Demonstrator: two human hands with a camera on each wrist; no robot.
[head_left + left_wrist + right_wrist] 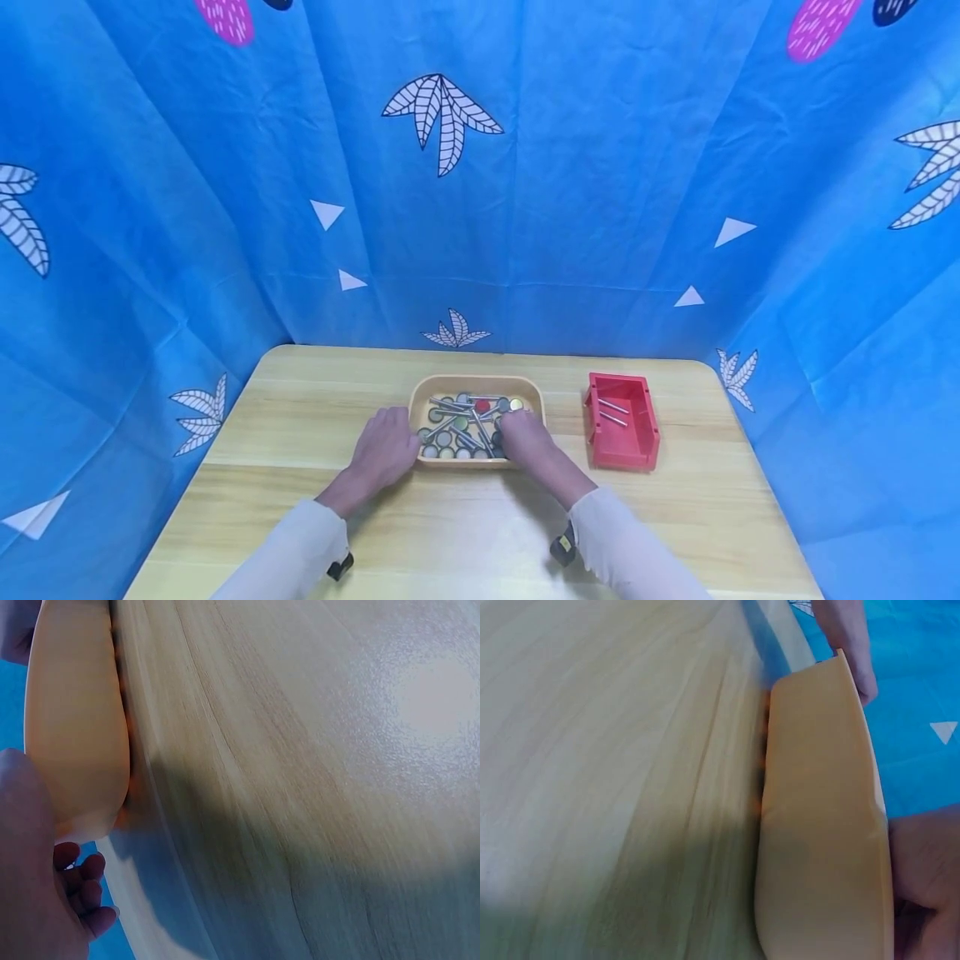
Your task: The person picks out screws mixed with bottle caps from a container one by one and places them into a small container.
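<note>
On the table stands a shallow tan tray [477, 464] of small round discs [444, 437], mostly grey and greenish with one red, mixed with thin silver metal rods [481, 425]. My left hand [386, 446] holds the tray's left end, its fingers curled at the outer side in the left wrist view. Over the tray's right part, my right hand [527, 437] reaches down among the discs and rods. The tray wall [821, 817] hides those fingertips in the right wrist view, so whether they pinch anything does not show.
To the right of the tray sits a red plastic bin [628, 454] with a couple of silver rods inside. A blue patterned curtain [510, 208] hangs behind and along both sides of the wooden table [300, 417].
</note>
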